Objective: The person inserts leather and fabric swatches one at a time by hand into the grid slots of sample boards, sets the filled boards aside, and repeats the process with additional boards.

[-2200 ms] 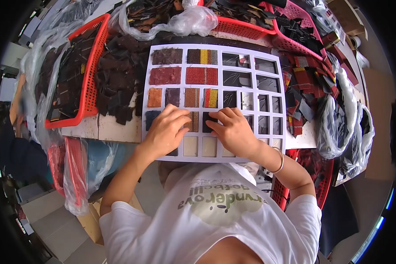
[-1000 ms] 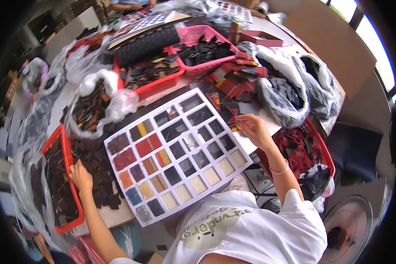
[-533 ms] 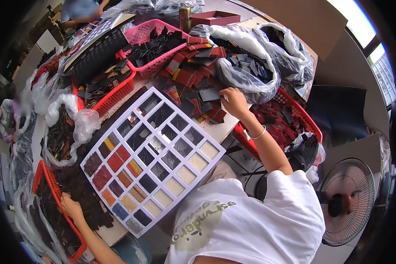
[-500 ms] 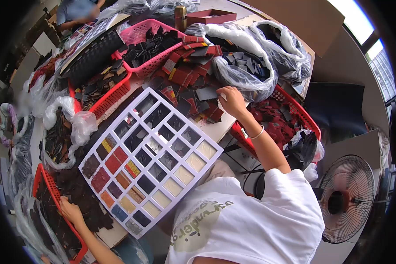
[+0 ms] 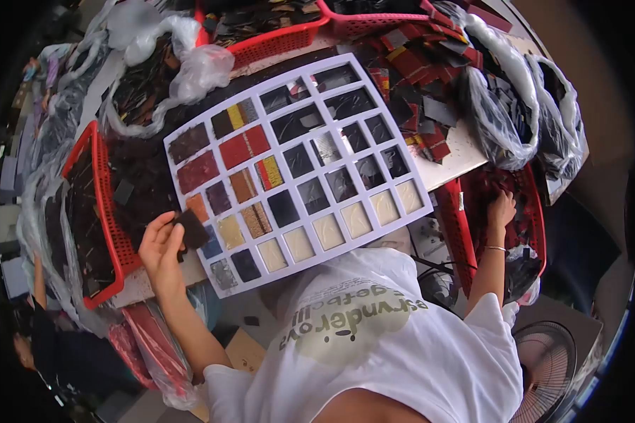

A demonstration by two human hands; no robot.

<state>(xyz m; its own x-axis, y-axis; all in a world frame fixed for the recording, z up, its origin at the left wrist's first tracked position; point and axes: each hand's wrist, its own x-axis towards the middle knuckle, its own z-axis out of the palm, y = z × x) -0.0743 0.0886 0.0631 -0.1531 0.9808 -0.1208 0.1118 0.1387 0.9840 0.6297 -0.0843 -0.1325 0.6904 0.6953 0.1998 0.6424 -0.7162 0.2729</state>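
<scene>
My left hand point(image 5: 164, 254) is closed on a small dark brown square piece point(image 5: 192, 231), held by the lower-left edge of the pale grid tray point(image 5: 289, 231). The tray's compartments show pieces in red, brown, orange, tan, blue, black and cream, some shiny. On the right, my right hand point(image 5: 501, 210) is down in a red basket point(image 5: 460, 229) among dark red pieces point(image 5: 483, 187). Its fingers look curled, but whatever they grip is hidden.
Another red basket point(image 5: 106, 211) of dark pieces stands at left, with plastic bags point(image 5: 203, 74) around it. Red and black pieces point(image 5: 413, 63) are heaped behind the tray. Open bags point(image 5: 504, 130) of pieces and a fan point(image 5: 547, 366) are at right.
My left hand has come from the left basket's edge to the tray's side, now with a dark piece. My right hand has left the heap and gone into the right basket. The view has turned.
</scene>
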